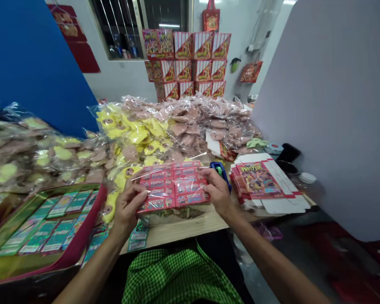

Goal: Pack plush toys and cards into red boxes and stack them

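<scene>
Between my two hands is a clear-wrapped pack of small red boxes [174, 185], laid out in two columns and held just above the table's front part. My left hand [129, 202] grips its left edge, thumb on top. On the opposite side, my right hand [218, 192] pinches the right edge with thumb and fingers. Behind my right hand sits a blue tape dispenser [221, 171], partly hidden. Flat printed cartons [259, 179] lie stacked to the right of that hand. Several teal card packs [138, 236] rest on the table below my left hand.
A pink-rimmed tray [99, 202] holding teal card packs stands at the left. Bagged yellow plush pieces [136, 131] and bagged brownish-pink pieces [193, 122] heap up across the back. Red-and-white boxes [183, 46] are stacked behind them. A pale panel [323, 105] borders the right side.
</scene>
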A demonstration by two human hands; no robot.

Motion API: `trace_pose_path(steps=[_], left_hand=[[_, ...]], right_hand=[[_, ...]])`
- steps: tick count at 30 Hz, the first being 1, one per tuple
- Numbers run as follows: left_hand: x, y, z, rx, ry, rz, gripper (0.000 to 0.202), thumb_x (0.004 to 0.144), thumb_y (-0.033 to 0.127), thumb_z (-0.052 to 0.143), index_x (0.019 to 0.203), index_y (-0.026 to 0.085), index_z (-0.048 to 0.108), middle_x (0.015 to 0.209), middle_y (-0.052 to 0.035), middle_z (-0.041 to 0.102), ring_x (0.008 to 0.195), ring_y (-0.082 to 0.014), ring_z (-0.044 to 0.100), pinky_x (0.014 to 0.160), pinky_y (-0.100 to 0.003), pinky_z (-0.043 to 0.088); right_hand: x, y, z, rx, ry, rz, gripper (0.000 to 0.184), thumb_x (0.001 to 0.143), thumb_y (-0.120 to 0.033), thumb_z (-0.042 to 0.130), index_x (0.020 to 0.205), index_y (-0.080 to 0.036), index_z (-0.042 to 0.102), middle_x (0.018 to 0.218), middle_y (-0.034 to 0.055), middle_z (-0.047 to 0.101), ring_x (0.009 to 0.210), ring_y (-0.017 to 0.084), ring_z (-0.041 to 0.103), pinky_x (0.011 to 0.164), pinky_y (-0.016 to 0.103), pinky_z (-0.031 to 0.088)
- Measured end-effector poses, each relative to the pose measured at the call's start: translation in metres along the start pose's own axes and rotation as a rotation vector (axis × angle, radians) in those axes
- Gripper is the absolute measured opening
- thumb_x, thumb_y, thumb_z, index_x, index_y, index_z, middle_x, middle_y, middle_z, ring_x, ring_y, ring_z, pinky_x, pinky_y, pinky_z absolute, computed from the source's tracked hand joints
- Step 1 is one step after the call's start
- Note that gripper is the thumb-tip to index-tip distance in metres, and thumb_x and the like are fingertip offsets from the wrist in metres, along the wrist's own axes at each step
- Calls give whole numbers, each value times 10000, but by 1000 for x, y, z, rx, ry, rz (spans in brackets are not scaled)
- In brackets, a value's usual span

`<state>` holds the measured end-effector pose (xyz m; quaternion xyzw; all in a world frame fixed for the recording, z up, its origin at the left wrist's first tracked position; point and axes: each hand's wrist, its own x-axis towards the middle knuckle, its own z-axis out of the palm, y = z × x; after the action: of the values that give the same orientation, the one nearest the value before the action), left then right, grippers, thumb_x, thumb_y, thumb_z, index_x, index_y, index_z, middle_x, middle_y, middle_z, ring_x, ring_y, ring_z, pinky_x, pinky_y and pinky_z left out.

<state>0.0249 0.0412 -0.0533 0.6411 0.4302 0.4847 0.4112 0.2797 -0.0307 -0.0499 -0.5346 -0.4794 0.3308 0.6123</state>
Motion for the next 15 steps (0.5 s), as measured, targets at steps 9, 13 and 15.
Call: trace_pose_path(steps=[9, 13, 15], left_hand=[[21, 17, -8, -85, -87, -84, 193, 726, 417, 801, 789, 237, 774, 1315, -86, 645, 1401, -312, 478, 1152, -429, 413], [38, 29, -9, -137, -46, -164, 84, 766, 311, 801, 810, 249, 767, 1073, -48, 742, 1159, -253, 636, 1055, -409, 478], [45, 37, -9, -134, -77, -223, 77, 798, 303, 796, 836, 239, 774, 1012, -44, 758, 1061, -239, 668, 1000, -386, 499]], right_hand=[[20, -38, -41, 108, -365, 290, 487, 592, -266, 777, 1079, -253, 790, 1411, 64, 639, 1323, 338, 556, 1078, 426, 473], [24, -54, -45, -119, -429, 214, 482, 708, -386, 843, 1169, -274, 759, 1258, 99, 707, 1280, 338, 586, 1019, 409, 526], [30, -57, -38, -112, -374, 229, 605, 706, -407, 854, 1275, -286, 688, 1119, 92, 733, 1123, 313, 663, 903, 385, 572]])
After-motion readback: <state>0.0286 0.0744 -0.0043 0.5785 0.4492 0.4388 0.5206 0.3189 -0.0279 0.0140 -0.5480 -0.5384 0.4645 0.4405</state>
